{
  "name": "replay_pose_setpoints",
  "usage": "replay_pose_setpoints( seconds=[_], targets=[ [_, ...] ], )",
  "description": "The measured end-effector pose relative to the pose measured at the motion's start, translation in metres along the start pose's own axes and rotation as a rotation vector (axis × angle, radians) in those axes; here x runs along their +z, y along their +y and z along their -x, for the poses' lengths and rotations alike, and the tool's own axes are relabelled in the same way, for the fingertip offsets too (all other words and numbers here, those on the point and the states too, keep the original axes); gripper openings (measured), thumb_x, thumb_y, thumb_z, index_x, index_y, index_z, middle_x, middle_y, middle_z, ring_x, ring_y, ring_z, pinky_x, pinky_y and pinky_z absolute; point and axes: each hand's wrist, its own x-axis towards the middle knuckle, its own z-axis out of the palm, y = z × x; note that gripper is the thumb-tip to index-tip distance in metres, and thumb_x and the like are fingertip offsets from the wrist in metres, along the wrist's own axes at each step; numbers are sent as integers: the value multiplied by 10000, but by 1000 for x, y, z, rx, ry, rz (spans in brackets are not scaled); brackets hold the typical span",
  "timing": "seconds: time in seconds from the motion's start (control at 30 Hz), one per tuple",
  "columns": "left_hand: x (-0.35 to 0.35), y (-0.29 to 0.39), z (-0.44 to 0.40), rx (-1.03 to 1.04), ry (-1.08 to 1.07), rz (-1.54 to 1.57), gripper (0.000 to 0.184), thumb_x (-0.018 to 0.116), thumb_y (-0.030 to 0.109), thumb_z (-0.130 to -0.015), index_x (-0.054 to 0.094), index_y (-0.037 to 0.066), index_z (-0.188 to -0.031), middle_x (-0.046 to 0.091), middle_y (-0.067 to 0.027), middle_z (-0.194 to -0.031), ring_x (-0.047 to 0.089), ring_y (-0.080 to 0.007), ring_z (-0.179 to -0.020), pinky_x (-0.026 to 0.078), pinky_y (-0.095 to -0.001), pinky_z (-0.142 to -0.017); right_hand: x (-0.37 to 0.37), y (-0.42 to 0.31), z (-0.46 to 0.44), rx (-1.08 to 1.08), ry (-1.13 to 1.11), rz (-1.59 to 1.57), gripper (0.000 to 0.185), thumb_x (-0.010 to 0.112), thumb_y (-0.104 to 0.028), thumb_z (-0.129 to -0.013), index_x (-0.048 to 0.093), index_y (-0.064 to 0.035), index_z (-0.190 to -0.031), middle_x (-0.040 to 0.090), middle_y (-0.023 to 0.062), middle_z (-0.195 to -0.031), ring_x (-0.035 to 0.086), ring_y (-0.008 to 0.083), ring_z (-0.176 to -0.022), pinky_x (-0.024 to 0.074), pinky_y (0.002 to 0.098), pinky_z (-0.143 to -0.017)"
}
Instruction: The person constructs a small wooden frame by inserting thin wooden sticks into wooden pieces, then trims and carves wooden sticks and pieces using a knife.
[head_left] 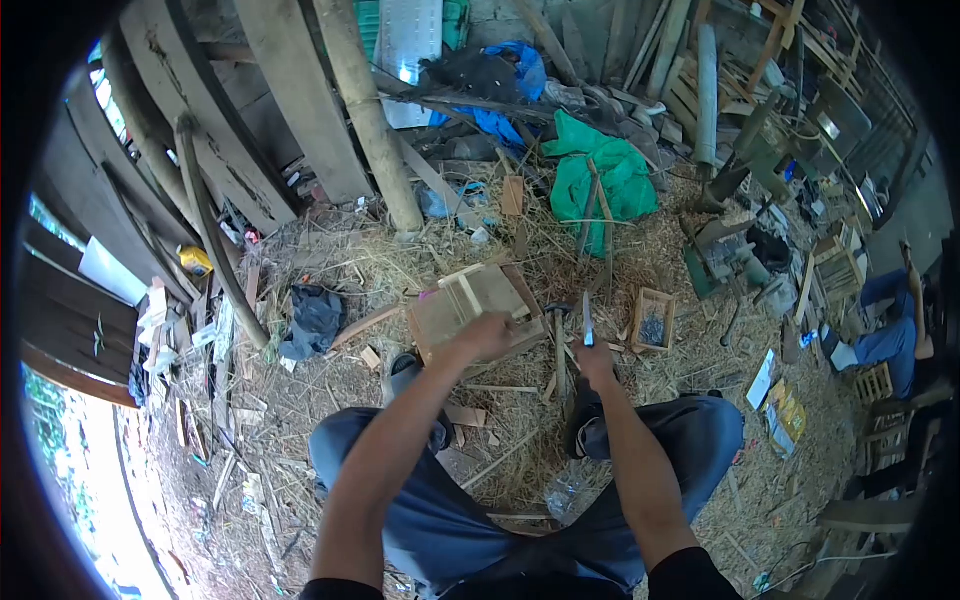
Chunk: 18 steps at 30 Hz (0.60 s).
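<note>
My left hand (487, 336) is over a flat wooden block or box (440, 325) on the ground. Its fingers look curled, and what they hold, if anything, is too blurred to make out. Pale wood strips (462, 297) lie across the top of the block. My right hand (596, 362) is closed around a knife (588, 318), its bright blade pointing away from me. Just left of the knife, a hammer (560, 350) rests with its handle toward me. A small wooden box (654, 319) of dark nails or similar bits sits right of my right hand.
Straw and wood scraps cover the ground. A green plastic sheet (603, 175) lies ahead, and a black bag (313, 322) is at the left. Planks and a post (370, 115) stand at the back left. Another person's leg (888, 330) shows at the right.
</note>
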Motion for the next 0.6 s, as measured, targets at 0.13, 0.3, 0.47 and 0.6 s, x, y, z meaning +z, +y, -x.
replay_pose_setpoints(
  seconds=[0.13,0.3,0.47,0.6],
  targets=[
    [105,5,-43,19,-193,-161,221,569,108,-789,630,29,-986,647,-217,-922,644,-363,-921,505,-440,-784,6,34,1,121,-107,-132,161,604,-171,-879,610,-24,-942,645,82,-722,519,126,-485,398,291,-410],
    [218,-32,-66,-27,-154,-278,201,626,108,-766,673,73,-958,675,-157,-959,661,-348,-892,545,-418,-757,27,56,-5,140,-210,-220,178,573,-130,-893,610,-25,-1032,674,74,-829,599,132,-589,461,283,-475],
    [277,-77,-72,159,284,-370,306,668,114,-723,671,130,-1029,646,-114,-1018,634,-308,-950,549,-400,-775,37,75,-16,151,-167,-202,244,567,-294,-880,666,-72,-908,658,53,-735,642,156,-662,488,307,-594],
    [235,-55,-71,215,67,-481,322,653,129,-741,668,155,-1062,654,-114,-1013,644,-314,-915,544,-413,-771,29,68,-12,194,-225,-252,296,571,-328,-895,656,-61,-990,675,93,-779,669,216,-696,514,359,-651]
  ],
)
